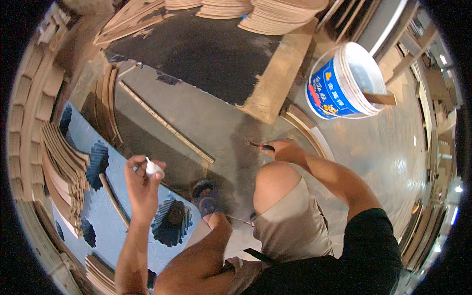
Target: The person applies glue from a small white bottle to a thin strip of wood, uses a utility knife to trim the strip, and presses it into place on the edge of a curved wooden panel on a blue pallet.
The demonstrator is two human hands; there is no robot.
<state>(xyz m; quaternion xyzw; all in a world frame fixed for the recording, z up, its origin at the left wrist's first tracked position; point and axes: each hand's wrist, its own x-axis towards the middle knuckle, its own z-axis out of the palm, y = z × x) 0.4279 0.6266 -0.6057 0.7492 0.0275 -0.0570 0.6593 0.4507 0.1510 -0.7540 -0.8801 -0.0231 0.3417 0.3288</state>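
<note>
**Glue bottle and cutter over the workshop floor**

Around us lie the grey floor (206,118), a blue-and-white bucket (344,83) and curved wooden strips (59,162). Our left hand (142,184), its grip closed, holds up a small white squeeze bottle (153,168). Our right hand (287,150) grips a slim red-and-black cutter (263,146) beside the knee.

A small white bottle (153,168) held raised; a red-handled tool (261,146) low over the floor.

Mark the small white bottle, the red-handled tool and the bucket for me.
small white bottle (153,169), head view, on its body, in the left hand.
red-handled tool (265,146), head view, on its red handle, by the right hand.
bucket (328,91), head view, on its blue wall.
</note>
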